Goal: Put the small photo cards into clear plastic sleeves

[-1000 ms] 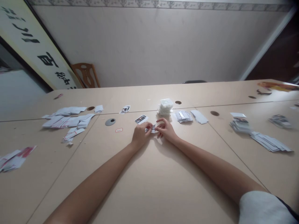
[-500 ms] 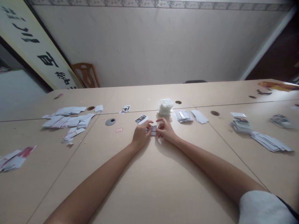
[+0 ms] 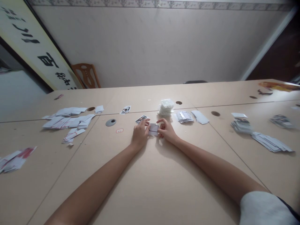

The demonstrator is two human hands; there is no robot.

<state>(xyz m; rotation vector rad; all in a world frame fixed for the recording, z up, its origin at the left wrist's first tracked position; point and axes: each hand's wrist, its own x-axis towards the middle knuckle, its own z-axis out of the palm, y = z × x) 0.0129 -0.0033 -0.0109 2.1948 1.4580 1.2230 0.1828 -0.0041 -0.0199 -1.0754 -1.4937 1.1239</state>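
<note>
A small grey-and-white card [image 3: 153,128] with a dark line across it is held just above the table between both hands. My left hand [image 3: 141,131] pinches its left edge between thumb and fingers. At the right edge, my right hand [image 3: 166,130] grips the same card with thumb and fingertips. Whether the card sits in a clear sleeve I cannot tell. Just behind my left hand lies a photo card [image 3: 140,119], partly covered by the fingers. A stack of clear plastic sleeves [image 3: 166,107] stands beyond my right hand.
White cards [image 3: 184,117] and paper slips [image 3: 200,117] lie right of the sleeves. Spread papers [image 3: 67,121] cover the left side. More stacked cards [image 3: 241,124] and strips [image 3: 272,142] lie at right. A grey cable cap [image 3: 111,122] and red-edged label [image 3: 119,131] sit left of my hands.
My left hand has shifted slightly left, and more of the card's face now shows between the hands. My right hand has barely moved.
</note>
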